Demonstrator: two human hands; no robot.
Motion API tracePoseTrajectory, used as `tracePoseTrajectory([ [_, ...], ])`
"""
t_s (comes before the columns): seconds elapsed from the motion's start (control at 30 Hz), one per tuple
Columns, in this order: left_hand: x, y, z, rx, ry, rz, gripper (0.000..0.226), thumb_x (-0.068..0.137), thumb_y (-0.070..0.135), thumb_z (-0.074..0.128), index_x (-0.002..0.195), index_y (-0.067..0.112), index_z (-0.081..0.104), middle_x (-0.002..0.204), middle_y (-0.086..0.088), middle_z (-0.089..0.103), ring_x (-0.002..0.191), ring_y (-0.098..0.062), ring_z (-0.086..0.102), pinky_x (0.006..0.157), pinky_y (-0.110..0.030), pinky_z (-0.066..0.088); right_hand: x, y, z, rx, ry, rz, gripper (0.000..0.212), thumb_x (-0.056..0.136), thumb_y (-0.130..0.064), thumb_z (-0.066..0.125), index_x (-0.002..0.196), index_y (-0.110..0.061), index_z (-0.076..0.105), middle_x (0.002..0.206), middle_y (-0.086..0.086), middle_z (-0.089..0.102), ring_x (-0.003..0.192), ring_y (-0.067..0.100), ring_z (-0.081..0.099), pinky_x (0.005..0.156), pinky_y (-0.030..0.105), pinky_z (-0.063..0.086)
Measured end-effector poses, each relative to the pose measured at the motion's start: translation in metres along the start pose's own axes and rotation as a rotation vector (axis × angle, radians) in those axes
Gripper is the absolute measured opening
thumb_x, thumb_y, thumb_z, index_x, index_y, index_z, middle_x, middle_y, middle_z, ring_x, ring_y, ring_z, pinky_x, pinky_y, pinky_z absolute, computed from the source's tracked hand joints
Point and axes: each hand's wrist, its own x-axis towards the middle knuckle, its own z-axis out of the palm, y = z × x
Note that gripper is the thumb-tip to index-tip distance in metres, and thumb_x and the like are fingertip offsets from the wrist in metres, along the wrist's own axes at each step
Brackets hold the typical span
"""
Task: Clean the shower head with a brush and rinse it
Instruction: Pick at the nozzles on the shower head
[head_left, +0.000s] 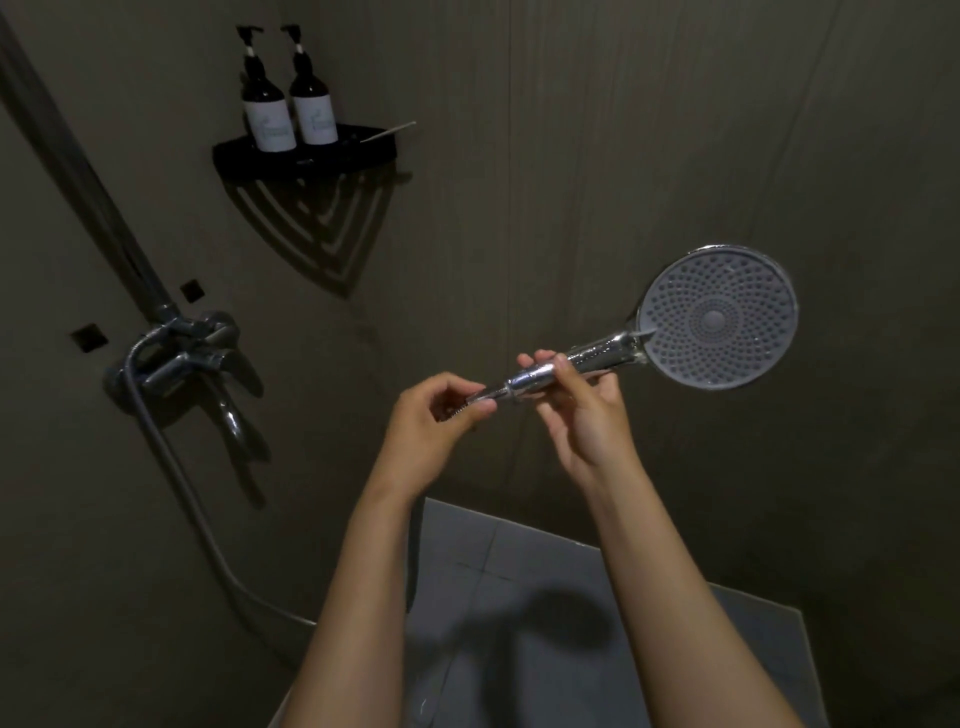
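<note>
A chrome shower head with a round grey nozzle face is held in front of me, face toward the camera, up and to the right. My right hand grips its chrome handle near the lower end. My left hand pinches the hose connector at the handle's tip. The metal hose runs from the wall tap down toward the floor and up behind my left arm. A thin pale stick, perhaps a brush handle, lies on the corner shelf; I cannot tell what it is.
A chrome mixer tap with a spout is fixed on the left wall. A black corner shelf carries two dark pump bottles. Grey floor tiles lie below my arms. The walls are dark and close.
</note>
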Motion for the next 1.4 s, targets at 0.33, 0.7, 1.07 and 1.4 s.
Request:
tracePoseTrajectory([
  [0.33,-0.003,-0.002,0.0,0.024,-0.12,-0.166,0.026,0.097,0.02,0.046,0.075,0.017,0.059,0.064,0.0,0.057,0.051,0.0,0.051,0.058,-0.015,0.044,-0.002,0.003,0.002,-0.095,-0.012,-0.003,0.02,0.092,0.0,0.052,0.099,-0.017,0.044,0.085,0.001,0.071,0.09,0.021,0.071,0.104,0.052,0.041],
  [0.7,-0.002,-0.008,0.002,-0.029,-0.061,-0.056,0.016,0.077,0.004,0.072,0.083,0.016,0.063,0.075,0.006,0.063,0.064,0.005,0.056,0.064,-0.011,0.046,-0.002,0.001,0.001,-0.059,-0.016,-0.016,0.021,0.092,0.002,0.05,0.096,-0.017,0.043,0.086,0.004,0.068,0.086,0.019,0.071,0.096,0.044,0.047],
  [1.07,-0.001,-0.006,0.002,0.072,-0.087,-0.069,0.026,0.094,0.021,0.053,0.069,0.023,0.06,0.055,0.004,0.052,0.046,-0.002,0.046,0.049,-0.015,0.039,0.0,0.001,0.0,-0.037,-0.032,-0.003,0.021,0.092,0.0,0.051,0.104,-0.015,0.042,0.084,0.002,0.071,0.087,0.02,0.072,0.093,0.043,0.049],
  [1.4,-0.002,0.001,0.001,-0.096,-0.065,-0.202,0.033,0.084,0.011,0.066,0.114,0.012,0.053,0.087,-0.004,0.059,0.059,-0.003,0.054,0.047,-0.011,0.042,0.0,0.003,0.002,-0.047,-0.032,0.027,0.021,0.092,0.002,0.051,0.1,-0.017,0.046,0.086,0.004,0.07,0.09,0.022,0.071,0.092,0.042,0.052],
])
